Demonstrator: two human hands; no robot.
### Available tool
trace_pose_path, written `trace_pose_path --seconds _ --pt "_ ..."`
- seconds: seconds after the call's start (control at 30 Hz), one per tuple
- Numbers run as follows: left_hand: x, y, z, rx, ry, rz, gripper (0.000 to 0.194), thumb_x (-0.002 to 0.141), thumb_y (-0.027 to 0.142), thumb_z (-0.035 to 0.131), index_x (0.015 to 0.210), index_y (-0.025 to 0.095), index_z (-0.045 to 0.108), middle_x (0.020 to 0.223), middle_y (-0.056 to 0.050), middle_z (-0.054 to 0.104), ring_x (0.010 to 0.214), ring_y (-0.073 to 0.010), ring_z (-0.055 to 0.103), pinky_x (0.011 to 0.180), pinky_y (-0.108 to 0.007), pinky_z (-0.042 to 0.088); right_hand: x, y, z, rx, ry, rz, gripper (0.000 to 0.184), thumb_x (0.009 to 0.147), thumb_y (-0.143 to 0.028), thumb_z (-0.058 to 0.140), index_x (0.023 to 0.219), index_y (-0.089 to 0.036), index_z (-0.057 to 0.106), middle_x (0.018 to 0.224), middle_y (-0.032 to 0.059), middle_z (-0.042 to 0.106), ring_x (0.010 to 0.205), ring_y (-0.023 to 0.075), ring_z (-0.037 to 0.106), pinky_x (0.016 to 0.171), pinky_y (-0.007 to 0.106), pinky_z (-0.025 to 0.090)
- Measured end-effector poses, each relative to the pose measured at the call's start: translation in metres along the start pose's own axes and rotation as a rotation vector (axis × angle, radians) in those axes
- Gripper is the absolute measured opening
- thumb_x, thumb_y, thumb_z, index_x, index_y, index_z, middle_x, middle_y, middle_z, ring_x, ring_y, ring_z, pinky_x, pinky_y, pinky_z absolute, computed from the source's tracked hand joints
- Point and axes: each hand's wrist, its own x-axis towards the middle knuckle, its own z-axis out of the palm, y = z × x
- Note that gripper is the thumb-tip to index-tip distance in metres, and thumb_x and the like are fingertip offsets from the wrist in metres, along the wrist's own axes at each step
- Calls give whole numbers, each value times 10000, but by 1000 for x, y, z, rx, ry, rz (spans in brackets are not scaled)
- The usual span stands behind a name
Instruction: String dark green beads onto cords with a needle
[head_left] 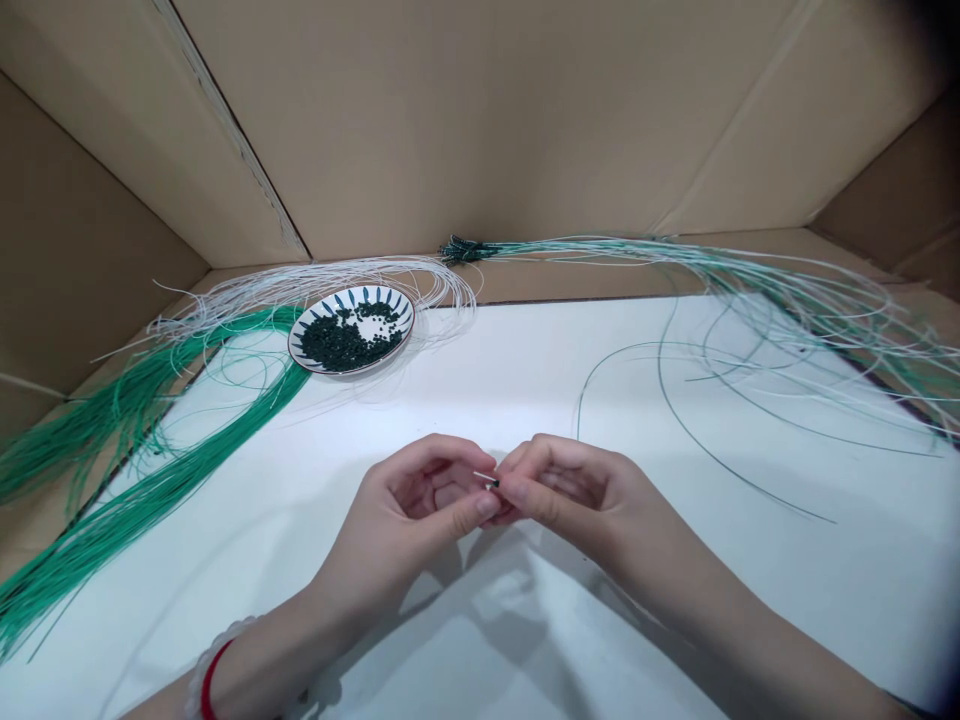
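My left hand (pixel 420 505) and my right hand (pixel 559 490) meet fingertip to fingertip over the white table (pixel 525 380). Both are pinched closed. A short white cord end (pixel 484 477) with a tiny dark bead at its tip shows between the left fingers, and the right fingertips press against that tip. A small patterned dish (pixel 351 328) holding several dark green beads stands at the back left. I wear a white and a red bracelet (pixel 210 670) on my left wrist.
Bundles of green cords (pixel 135 460) and white cords (pixel 300 280) fan out at the left. More pale green cords (pixel 787 290) spread at the right, with loose dark cords (pixel 705 440) lying on the white surface. Cardboard walls (pixel 480 120) enclose the area.
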Motion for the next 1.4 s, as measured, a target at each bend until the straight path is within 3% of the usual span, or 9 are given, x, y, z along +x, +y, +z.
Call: trace_pose_path --seconds 0.17,0.57,0.9,1.07,1.17,1.4 --pt "1 -3 -7 -21 89 -26 147 774 183 844 895 244 786 871 51 740 704 -43 676 686 -101 529 -5 -3 0 -27 -24 -58 243 865 -281 750 677 -207 615 839 0 694 850 148 659 738 243 504" --pt "1 -1 -8 -89 87 -84 182 762 169 852 913 249 790 919 42 728 737 -52 698 723 -113 530 -8 1 4 -37 8 -55 251 846 -200 729 654 -201 568 854 6 663 819 152 624 746 278 490" --pt "0 1 -8 -26 89 -31 177 759 147 851 893 246 789 887 35 732 745 -57 702 699 -97 552 -7 1 5 -35 20 -38 275 826 -191 735 634 -206 540 837 -1 653 787 145 615 719 275 477" --pt "-1 7 -9 62 -16 89 239 771 73 820 932 245 781 793 23 728 704 -83 721 683 -127 583 -8 -1 7 -90 18 -1 289 797 -166 730 623 -213 505 837 4 657 767 150 603 734 292 482" --pt "-1 12 -9 153 -55 167 276 774 31 798 951 242 783 846 18 711 702 -89 728 675 -136 598 -9 -1 7 -132 -6 13 296 786 -120 714 613 -211 492 867 3 662 745 140 575 727 294 474" --pt "0 16 -10 59 -98 121 282 776 26 795 966 234 780 845 10 713 678 -79 718 627 -114 591 -10 -3 6 -78 -48 37 317 816 -167 730 607 -203 495 888 12 674 765 145 587 738 304 471"
